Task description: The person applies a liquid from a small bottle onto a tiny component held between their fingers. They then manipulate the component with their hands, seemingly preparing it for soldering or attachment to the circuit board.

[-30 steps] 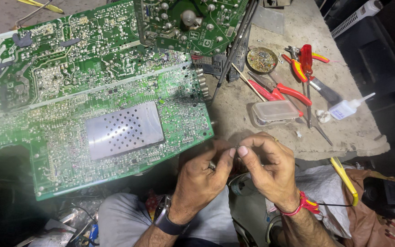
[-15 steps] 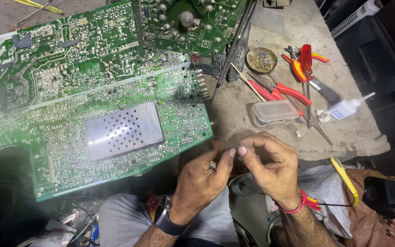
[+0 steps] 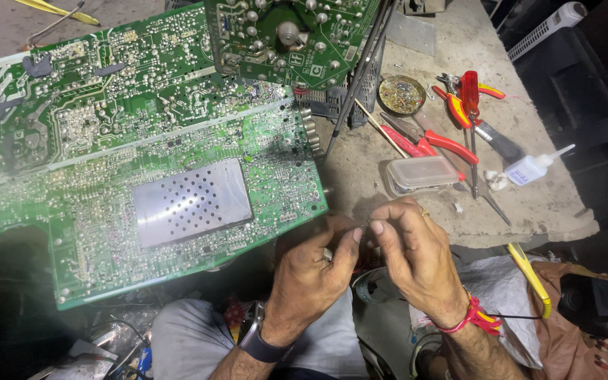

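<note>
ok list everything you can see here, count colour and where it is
large circuit board: 1, green with a silver perforated shield, left half of the bench
smaller circuit board: 1, dark green, top centre, overlapping the large one
round tin: 1, brassy, right of the smaller board
pliers: 1, red handles, centre right
screwdriver: 1, red handle, right of the tin
plastic box: 1, clear, just above the hands
dropper bottle: 1, white, right edge of the bench
yellow tool: 1, lower right
workbench: 1, grey and stained
left hand: watch on wrist, fingertips pinching something too small to tell
right hand: red thread on wrist, fingertips meeting the left's
</note>
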